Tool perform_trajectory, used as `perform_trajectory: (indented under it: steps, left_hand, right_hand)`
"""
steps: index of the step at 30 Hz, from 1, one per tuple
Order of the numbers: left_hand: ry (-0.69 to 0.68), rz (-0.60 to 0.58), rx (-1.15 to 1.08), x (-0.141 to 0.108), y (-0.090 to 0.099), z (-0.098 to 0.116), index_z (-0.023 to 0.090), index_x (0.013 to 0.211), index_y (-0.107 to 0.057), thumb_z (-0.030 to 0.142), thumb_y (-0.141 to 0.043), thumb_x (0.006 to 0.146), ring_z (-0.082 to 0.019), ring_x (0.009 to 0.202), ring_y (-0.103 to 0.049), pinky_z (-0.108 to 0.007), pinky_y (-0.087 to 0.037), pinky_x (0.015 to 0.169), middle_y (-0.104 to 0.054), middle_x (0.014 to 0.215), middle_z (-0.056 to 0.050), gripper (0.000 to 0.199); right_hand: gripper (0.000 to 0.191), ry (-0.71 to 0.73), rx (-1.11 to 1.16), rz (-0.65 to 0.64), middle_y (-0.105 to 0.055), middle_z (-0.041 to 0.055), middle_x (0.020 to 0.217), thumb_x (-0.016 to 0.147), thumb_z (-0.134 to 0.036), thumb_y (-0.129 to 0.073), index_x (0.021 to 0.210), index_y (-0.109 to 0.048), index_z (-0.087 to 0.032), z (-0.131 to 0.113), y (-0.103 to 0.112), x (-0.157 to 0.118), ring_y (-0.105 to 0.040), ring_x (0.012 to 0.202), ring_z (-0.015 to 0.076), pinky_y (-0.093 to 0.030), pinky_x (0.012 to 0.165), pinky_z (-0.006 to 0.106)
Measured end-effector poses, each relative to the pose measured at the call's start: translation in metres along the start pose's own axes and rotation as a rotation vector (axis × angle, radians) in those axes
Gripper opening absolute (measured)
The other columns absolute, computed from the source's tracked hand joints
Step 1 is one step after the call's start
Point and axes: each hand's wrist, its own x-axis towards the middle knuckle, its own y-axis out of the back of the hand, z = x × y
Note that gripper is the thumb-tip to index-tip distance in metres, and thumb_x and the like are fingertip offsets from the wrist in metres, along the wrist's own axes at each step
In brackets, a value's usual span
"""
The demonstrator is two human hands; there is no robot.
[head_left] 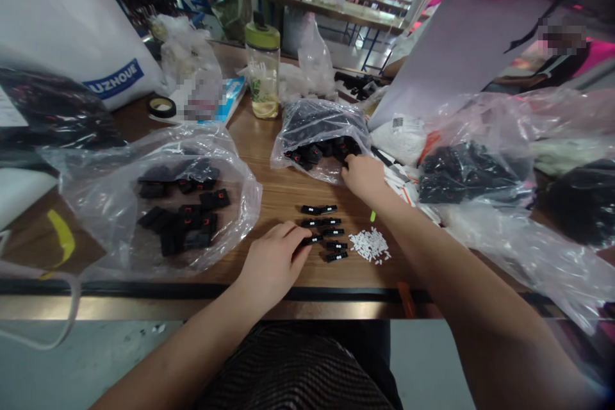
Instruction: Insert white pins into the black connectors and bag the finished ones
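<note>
My left hand [275, 261] rests low over the table, thumb and fingers closed on one end of a small black plastic part [315, 239]. Beside it lie several like parts [331, 222] in two short columns, each with small white marks on top. My right hand [366, 176] reaches forward to the mouth of a clear plastic bag [323, 112] full of black parts with red bits [312, 154]. Its fingers are curled in against those parts; what they grip is hidden. A heap of tiny white pieces [369, 245] lies right of the columns.
At left a clear bag [240, 186] holds larger black parts [189, 218]. A green-lidded bottle [263, 70] and black tape roll [162, 107] stand behind. More filled bags [473, 170] crowd the right. The table's front edge [336, 311] runs close to me. Another person [560, 64] is far right.
</note>
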Motion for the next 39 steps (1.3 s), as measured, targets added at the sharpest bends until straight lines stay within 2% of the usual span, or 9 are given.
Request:
perform_trajectory:
  steps: [5,10,14,17,20,23,25,28,39]
  left_hand:
    - [-0.003,0.122,-0.004,-0.003,0.006,-0.001,0.022,0.106,-0.064,0.022,-0.061,0.094,-0.022,0.093,-0.063,-0.039,-0.056,0.079,-0.066,0.099,-0.003,0.012]
    - [-0.18,0.257,0.009,-0.015,0.013,0.012,0.021,0.118,-0.061,0.019,-0.06,0.095,-0.021,0.102,-0.063,-0.038,-0.056,0.085,-0.064,0.117,-0.008,0.023]
    - [-0.329,0.141,0.044,-0.033,0.012,0.033,0.024,0.128,-0.056,0.018,-0.057,0.096,-0.022,0.096,-0.064,-0.036,-0.057,0.076,-0.065,0.121,-0.007,0.032]
    - [-0.394,0.001,0.009,-0.041,0.007,0.041,0.022,0.122,-0.058,0.016,-0.052,0.098,-0.022,0.088,-0.064,-0.034,-0.056,0.067,-0.069,0.108,-0.005,0.026]
    - [-0.368,-0.051,-0.071,-0.042,0.004,0.038,0.022,0.116,-0.06,0.018,-0.051,0.099,-0.02,0.087,-0.065,-0.033,-0.056,0.069,-0.07,0.103,-0.004,0.02]
    - [-0.213,-0.023,-0.185,-0.043,0.004,0.029,0.023,0.111,-0.061,0.021,-0.055,0.097,-0.019,0.09,-0.067,-0.036,-0.057,0.078,-0.069,0.104,-0.003,0.015]
    - [-0.101,-0.045,-0.224,-0.043,0.005,0.022,0.023,0.107,-0.06,0.021,-0.057,0.096,-0.018,0.087,-0.067,-0.035,-0.056,0.076,-0.068,0.102,-0.003,0.012]
    - [-0.064,-0.073,-0.184,-0.044,0.006,0.016,0.023,0.103,-0.059,0.02,-0.057,0.093,-0.02,0.084,-0.066,-0.036,-0.054,0.073,-0.068,0.095,-0.002,0.01]
    - [-0.075,-0.046,-0.126,-0.039,0.009,0.01,0.023,0.104,-0.061,0.018,-0.055,0.094,-0.023,0.091,-0.062,-0.043,-0.052,0.082,-0.067,0.096,-0.003,0.013]
  right_hand:
    - [0.04,-0.007,0.098,0.025,-0.073,0.0141,0.106,0.085,-0.025,-0.056,0.124,-0.062,-0.015,0.0,0.019,-0.017,-0.068,0.096,0.0285,-0.048,0.079,0.036]
    - [0.064,0.151,0.698,-0.012,-0.071,0.0039,0.096,0.077,-0.026,-0.065,0.138,-0.046,-0.02,-0.007,0.062,-0.103,-0.065,0.069,0.0161,-0.051,0.067,0.03]
    - [0.07,0.223,0.933,-0.209,-0.069,-0.0023,0.088,0.076,-0.015,-0.062,0.142,-0.041,-0.027,-0.025,0.069,-0.181,-0.061,0.058,0.0101,-0.05,0.056,0.024]
    - [0.07,0.171,0.971,-0.241,-0.068,-0.003,0.083,0.075,-0.013,-0.061,0.142,-0.043,-0.026,-0.032,0.061,-0.211,-0.06,0.057,0.0102,-0.049,0.052,0.022]
    - [0.055,0.169,0.948,-0.237,-0.071,0.0014,0.092,0.079,-0.02,-0.066,0.133,-0.055,-0.025,-0.019,0.055,-0.217,-0.064,0.067,0.0132,-0.053,0.059,0.025]
    - [0.024,0.076,0.856,-0.146,-0.073,0.0059,0.097,0.088,-0.032,-0.063,0.109,-0.07,-0.023,0.018,0.047,-0.213,-0.068,0.081,0.018,-0.054,0.069,0.03]
    - [0.021,-0.066,0.679,-0.007,-0.073,0.0057,0.086,0.091,-0.035,-0.058,0.093,-0.074,-0.022,0.046,0.037,-0.21,-0.067,0.075,0.0189,-0.051,0.067,0.031]
    - [0.023,-0.11,0.489,-0.013,-0.073,0.0055,0.085,0.091,-0.037,-0.058,0.087,-0.075,-0.023,0.071,0.019,-0.21,-0.066,0.072,0.0195,-0.048,0.065,0.032]
    - [0.024,-0.08,0.312,0.068,-0.071,0.0016,0.069,0.089,-0.034,-0.059,0.071,-0.07,-0.022,0.064,0.002,-0.209,-0.066,0.07,0.0204,-0.041,0.072,0.033]
